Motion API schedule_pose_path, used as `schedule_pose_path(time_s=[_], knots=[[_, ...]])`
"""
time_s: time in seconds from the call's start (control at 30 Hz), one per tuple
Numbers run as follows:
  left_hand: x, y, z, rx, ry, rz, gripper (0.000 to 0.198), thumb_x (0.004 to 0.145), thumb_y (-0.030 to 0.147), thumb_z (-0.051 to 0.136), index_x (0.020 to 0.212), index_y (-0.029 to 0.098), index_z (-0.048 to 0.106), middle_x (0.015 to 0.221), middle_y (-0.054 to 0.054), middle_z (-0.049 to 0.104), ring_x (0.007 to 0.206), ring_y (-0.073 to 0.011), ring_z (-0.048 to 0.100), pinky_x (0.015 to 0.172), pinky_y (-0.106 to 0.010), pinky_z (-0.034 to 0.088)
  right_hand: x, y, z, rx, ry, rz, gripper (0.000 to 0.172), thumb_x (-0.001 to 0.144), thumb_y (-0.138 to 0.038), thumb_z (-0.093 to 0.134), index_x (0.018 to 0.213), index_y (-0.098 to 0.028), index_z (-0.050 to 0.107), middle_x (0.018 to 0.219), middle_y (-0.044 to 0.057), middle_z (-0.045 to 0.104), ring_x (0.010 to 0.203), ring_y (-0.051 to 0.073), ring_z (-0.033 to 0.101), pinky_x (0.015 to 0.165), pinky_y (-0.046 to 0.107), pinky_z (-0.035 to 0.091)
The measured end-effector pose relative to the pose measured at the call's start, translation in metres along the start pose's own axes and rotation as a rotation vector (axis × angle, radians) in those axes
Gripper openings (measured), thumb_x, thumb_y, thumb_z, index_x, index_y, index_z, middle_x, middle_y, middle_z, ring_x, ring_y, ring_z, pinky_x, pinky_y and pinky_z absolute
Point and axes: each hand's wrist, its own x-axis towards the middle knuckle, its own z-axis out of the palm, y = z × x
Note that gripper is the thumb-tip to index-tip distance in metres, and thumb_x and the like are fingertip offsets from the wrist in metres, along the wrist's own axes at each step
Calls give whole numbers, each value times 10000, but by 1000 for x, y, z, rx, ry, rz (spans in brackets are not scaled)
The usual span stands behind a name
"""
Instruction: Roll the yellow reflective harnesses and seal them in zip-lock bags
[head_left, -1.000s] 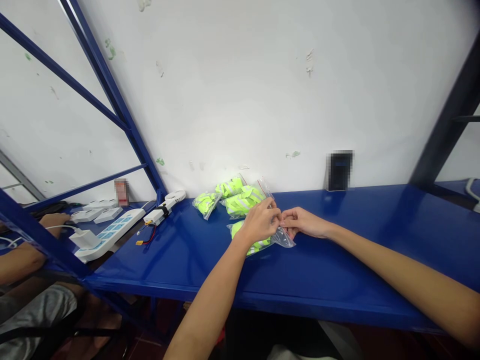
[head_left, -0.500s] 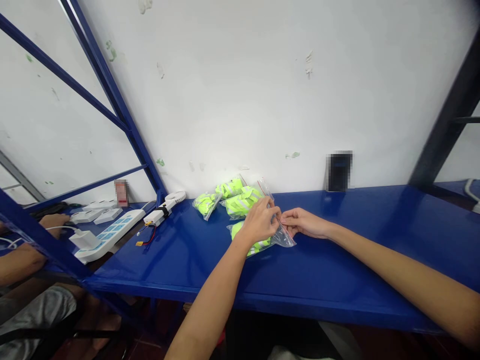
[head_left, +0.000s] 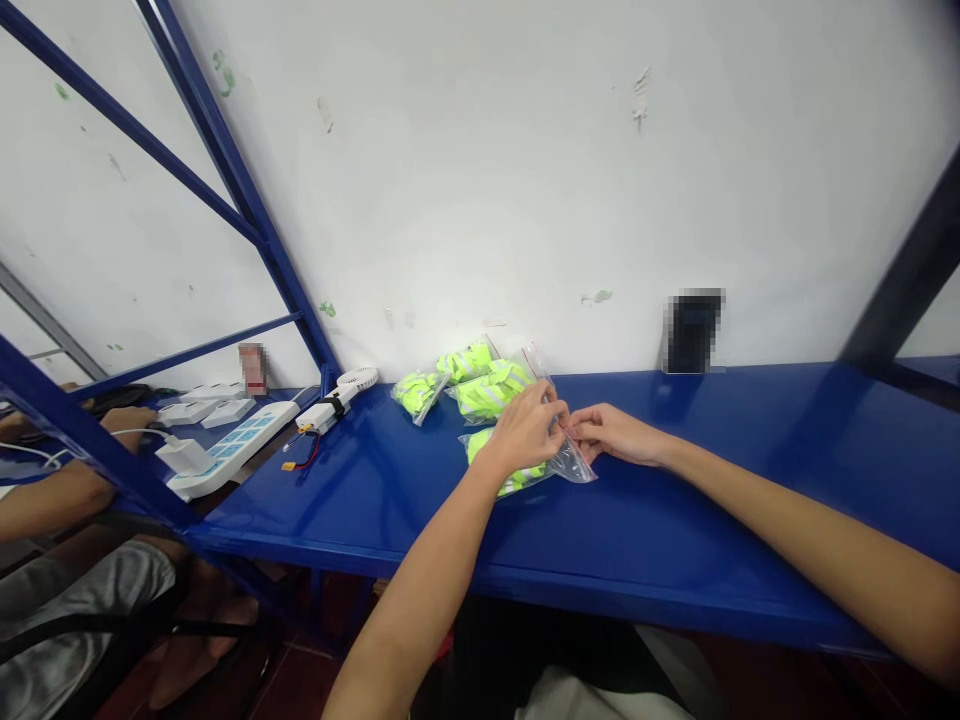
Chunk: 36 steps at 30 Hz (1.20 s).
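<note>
A clear zip bag (head_left: 574, 463) with a neon-yellow, grey-striped folded item inside lies on the blue table (head_left: 660, 520). My left hand (head_left: 527, 425) rests over the bag, its fingers closed on the upper part near the red-lined zip edge. From the right, my right hand (head_left: 611, 434) pinches that same edge between thumb and fingers. The two hands almost touch. Part of the bag is hidden beneath my left hand. Just behind lie several similar filled bags, among them a large one (head_left: 484, 395) and a smaller one (head_left: 417, 393) farther left.
Left of the bags lie a small white fan (head_left: 357, 379) and a white pack with wires (head_left: 319, 413). A power strip (head_left: 236, 450) and blue shelf posts (head_left: 255, 210) stand farther left, beside another person's arm (head_left: 75, 490). A blurred dark object (head_left: 693, 332) leans against the wall.
The camera view has shifted slightly, so the scene sits a little higher and farther right. Both hands keep hold of the bag's edge, with only slight finger movement.
</note>
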Motion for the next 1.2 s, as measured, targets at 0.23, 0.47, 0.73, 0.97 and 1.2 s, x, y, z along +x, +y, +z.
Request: schedule_pose_path(time_s=[0.23,0.47,0.73,0.97,1.2], knots=[[-1,3,-3,29,-39,20,131,781,153,520,867,193,611,1060,-78,511,958,-211,527,859,-345,454,2,5,1,-77,3,14,193,772,-327,654,794,-136,667,686,40,679,567,140,624,624,301,544],[-2,2,-1,50,-25,27,140,782,154,510,874,189,609,1057,-82,510,967,-220,526,847,-356,458,0,7,2,-35,2,-34,323,825,-453,640,841,-130,657,701,58,667,578,157,623,605,318,541],[0,0,1,23,-1,24,132,767,135,513,840,190,609,1018,-74,513,944,-210,525,822,-337,449,0,2,4,-100,-8,-46,321,786,-452,676,833,-138,622,685,24,654,580,140,628,626,306,543],[0,2,-1,65,-28,54,89,776,145,497,772,197,569,852,-45,497,830,-196,486,750,-321,407,-3,-5,11,-385,29,-170,110,804,-268,532,785,-170,579,507,-44,552,468,111,524,533,246,432],[3,0,2,78,4,72,78,704,122,503,679,187,539,838,-57,457,814,-206,444,720,-334,394,3,-4,11,-431,40,-175,159,816,-270,481,831,-166,600,548,-57,492,415,75,368,440,231,295]])
